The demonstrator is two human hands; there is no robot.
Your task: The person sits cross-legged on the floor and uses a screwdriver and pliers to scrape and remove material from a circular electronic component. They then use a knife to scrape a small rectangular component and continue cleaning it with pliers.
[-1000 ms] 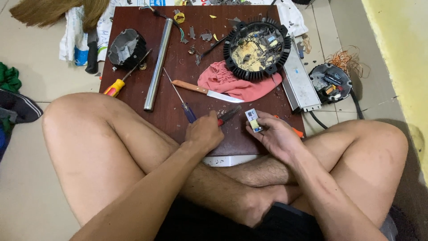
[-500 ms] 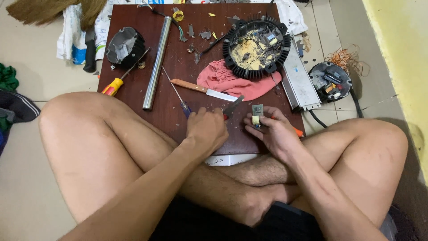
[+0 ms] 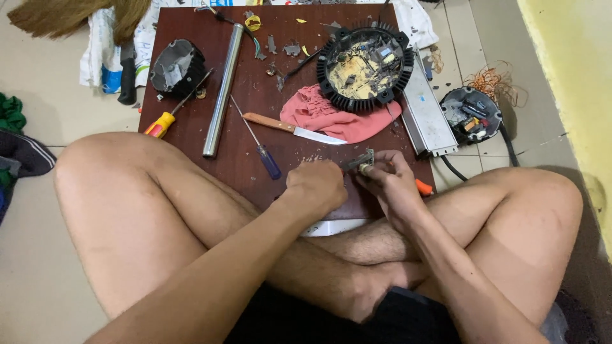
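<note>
I see my right hand (image 3: pixel 392 185) pinching a small part (image 3: pixel 364 167) at the board's (image 3: pixel 255 83) near edge, its metal end pointing up-left toward my left hand (image 3: pixel 317 186), which is fisted just beside it, grip hidden.

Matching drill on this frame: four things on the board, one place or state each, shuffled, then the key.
Things:
1. knife
2. steel tube
3. round black finned housing
4. small metal part

Places or states:
A. lying lengthwise on the left half of the board
B. pinched in the right hand, close to the left hand
C. blade tip resting on the pink cloth
D. open on top, circuit parts showing, at the far right of the board

Pairs: 1-C, 2-A, 3-D, 4-B
</note>
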